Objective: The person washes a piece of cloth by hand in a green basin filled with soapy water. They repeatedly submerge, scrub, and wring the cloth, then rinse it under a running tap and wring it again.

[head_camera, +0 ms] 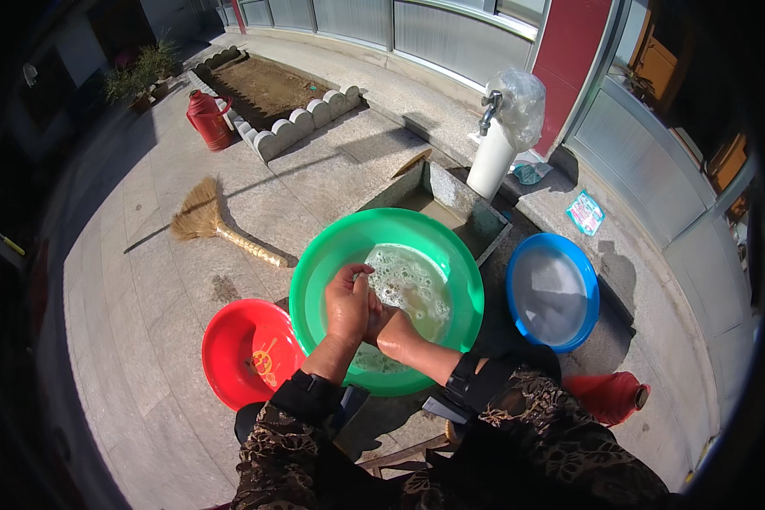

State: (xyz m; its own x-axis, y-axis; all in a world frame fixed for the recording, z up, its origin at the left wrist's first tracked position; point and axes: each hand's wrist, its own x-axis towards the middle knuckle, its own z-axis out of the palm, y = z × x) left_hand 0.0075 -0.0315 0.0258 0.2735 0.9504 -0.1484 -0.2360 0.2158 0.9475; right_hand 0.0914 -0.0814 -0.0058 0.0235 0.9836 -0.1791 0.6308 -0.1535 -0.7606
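A large green plastic basin (309,255) stands in front of me, holding cloudy, sudsy water (414,287). Over its left half, my left hand (346,305) is pressed against my right hand (390,326). The left fingers curl inward with the thumb on top. My right hand reaches in from below, its fingers mostly hidden behind the left. Both look wet. Whether anything small lies between the palms cannot be seen.
A red basin (223,344) sits to the left, a blue basin (593,280) with greyish water to the right. Behind are a stone trough (389,185) and a tap (491,111). A straw broom (207,213) and red thermos flask (209,121) are farther left; another red flask (602,392) is at right.
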